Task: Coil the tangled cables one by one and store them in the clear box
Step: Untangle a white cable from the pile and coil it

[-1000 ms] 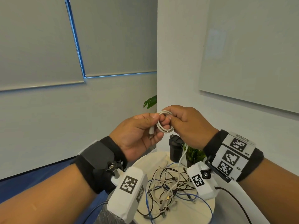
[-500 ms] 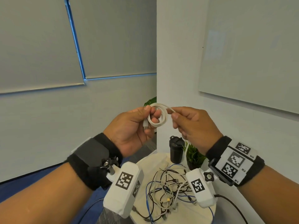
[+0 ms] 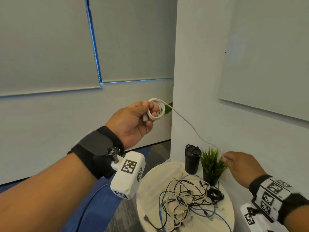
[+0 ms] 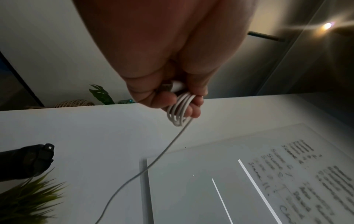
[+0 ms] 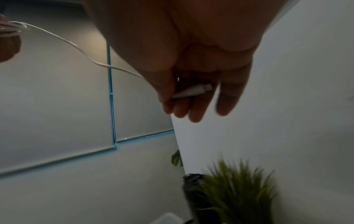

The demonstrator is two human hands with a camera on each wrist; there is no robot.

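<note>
White cable [image 3: 154, 109] partly coiled, loops gripped in raised left hand [image 3: 133, 121], thumb and curled fingers closed round the coil, one plug hanging below the fingers. Free length running down and rightward to right hand [image 3: 240, 164], pinched at its far end just above potted plant [image 3: 211, 163]. Below, on round white table [image 3: 224, 220], tangled cables [image 3: 187, 196] of black, white and blue heaped around the middle and toward the near edge; black tumbler [image 3: 192, 158] and the plant side by side at the far edge, next to the wall. From the left wrist: left hand [image 4: 172, 84] closed, fingers [image 4: 164, 100] wrapped round several white loops [image 4: 179, 112], plug tucked in the palm, single strand trailing down across the wall toward the plant [image 4: 25, 201] and tumbler [image 4: 25, 160]; whiteboard [image 4: 239, 181] with blurred writing lower right. From the right wrist: right hand [image 5: 191, 75] holding the cable's end plug [image 5: 193, 91] between thumb and fingertips, remaining fingers [image 5: 229, 94] loosely extended; cable [image 5: 76, 45] arcing up-left to the coil at the left edge. Plant [image 5: 235, 191] blurred below, tumbler [image 5: 191, 191] beside it.
</note>
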